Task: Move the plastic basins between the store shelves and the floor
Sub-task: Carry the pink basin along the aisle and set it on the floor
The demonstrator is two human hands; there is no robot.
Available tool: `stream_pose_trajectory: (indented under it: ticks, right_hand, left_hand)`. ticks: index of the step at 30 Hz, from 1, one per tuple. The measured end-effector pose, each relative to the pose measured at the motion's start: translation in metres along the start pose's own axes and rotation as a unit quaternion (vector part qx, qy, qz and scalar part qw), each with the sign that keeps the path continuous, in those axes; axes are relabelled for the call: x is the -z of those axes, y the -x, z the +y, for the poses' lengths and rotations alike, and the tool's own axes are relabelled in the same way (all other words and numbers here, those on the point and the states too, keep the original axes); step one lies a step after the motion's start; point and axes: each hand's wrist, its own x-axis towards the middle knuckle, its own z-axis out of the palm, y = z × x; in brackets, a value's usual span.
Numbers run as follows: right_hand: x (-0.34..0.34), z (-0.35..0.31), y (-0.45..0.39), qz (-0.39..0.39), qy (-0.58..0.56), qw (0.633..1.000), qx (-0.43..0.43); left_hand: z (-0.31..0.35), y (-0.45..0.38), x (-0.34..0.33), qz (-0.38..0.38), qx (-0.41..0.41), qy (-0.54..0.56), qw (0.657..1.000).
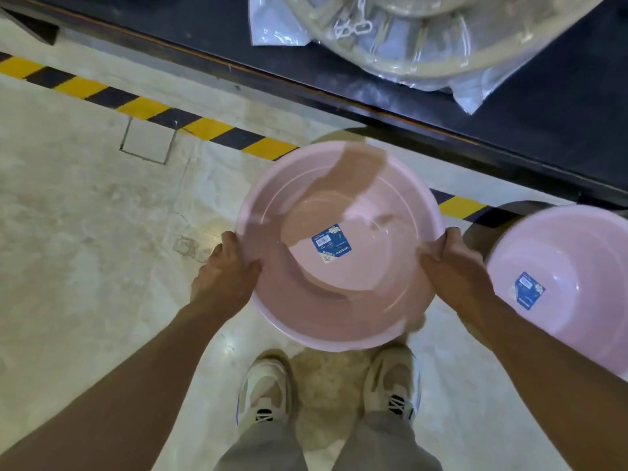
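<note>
A round pink plastic basin (360,300) with a blue label on its bottom is held level above the floor, just in front of my shoes. My left hand (226,270) grips its left rim and my right hand (455,263) grips its right rim. A second pink basin (577,300), also with a blue label inside, sits on the floor at the right edge, partly cut off by the frame. The dark bottom store shelf (475,107) runs across the top and carries beige basins wrapped in clear plastic (424,45).
A yellow and black hazard stripe (142,107) runs along the pale marble floor (85,232) in front of the shelf edge. A square floor hatch (147,141) lies at the left. My two shoes (326,392) stand below the held basin.
</note>
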Motion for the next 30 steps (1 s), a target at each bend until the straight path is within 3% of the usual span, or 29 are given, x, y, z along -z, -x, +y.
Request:
stream_pose_trajectory:
  ticks: [9,16,21,25,30]
  right_hand:
    - [-0.039,0.015,-0.023,-0.053,0.008,0.999,-0.008]
    - [-0.043,0.011,-0.022,-0.049,-0.016,0.999,0.004]
    - [-0.014,0.007,-0.003,-0.003,-0.11,0.993,-0.029]
    - [0.028,0.007,0.021,0.004,-0.074,0.997,-0.023]
    - [0.091,0.012,0.057,0.03,-0.108,0.994,-0.019]
  left_hand:
    - [-0.014,-0.02,-0.018,-0.056,0.074,0.069,0.993]
    - [-0.018,-0.021,-0.022,-0.041,0.047,0.104,0.993]
    - [-0.004,-0.006,0.001,-0.021,0.011,0.099,0.995]
    - [0.02,0.013,0.031,-0.001,-0.013,0.094,0.995]
    - [0.076,0.044,0.076,0.039,-0.067,0.047,0.996]
